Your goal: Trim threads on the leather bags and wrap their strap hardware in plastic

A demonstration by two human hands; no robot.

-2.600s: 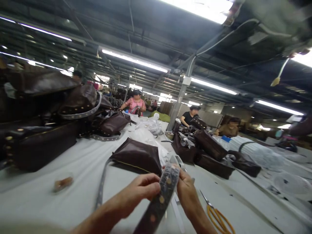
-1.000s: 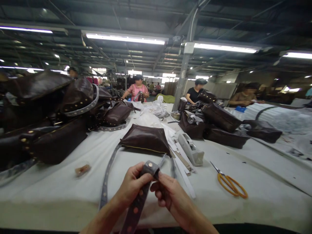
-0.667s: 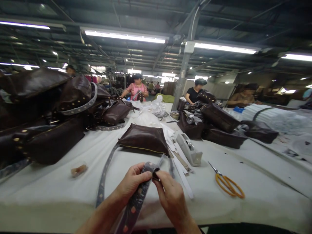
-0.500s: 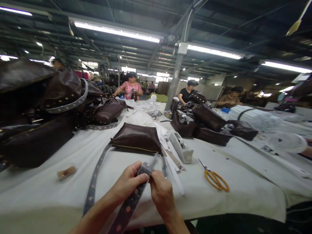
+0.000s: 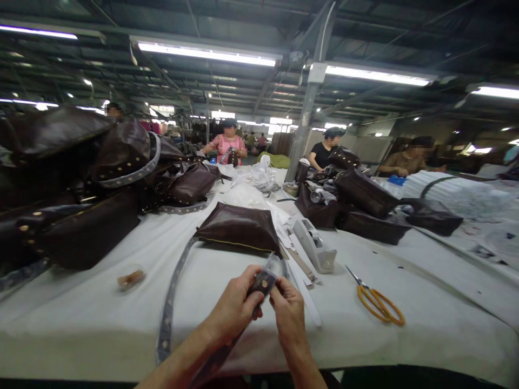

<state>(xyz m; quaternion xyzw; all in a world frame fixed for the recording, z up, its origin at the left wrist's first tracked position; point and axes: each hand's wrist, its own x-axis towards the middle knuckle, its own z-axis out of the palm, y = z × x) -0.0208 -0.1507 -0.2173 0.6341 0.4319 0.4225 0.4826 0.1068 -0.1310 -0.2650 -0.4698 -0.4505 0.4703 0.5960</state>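
A: At the left of the table (image 5: 101, 324), heaped brown bags (image 5: 81, 216). Centre?
B: A studded strap (image 5: 263, 281), its end pinched by left hand (image 5: 237, 308) and right hand (image 5: 288, 313). Both are closed on it, just above the near edge.
A: Handling?
B: Likely light, limp, slick-faced. Grip flat between studs, near the end.
A: Rightward?
B: Tape dispenser (image 5: 314, 248), scissors (image 5: 379, 305), untouched.
A: Unclear?
B: Fingers hide the strap's tip. Its tail runs under the left forearm, out of frame.

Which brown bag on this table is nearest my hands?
The lone flat brown bag just beyond the studded strap your left hand and right hand pinch; the others are heaped farther off.
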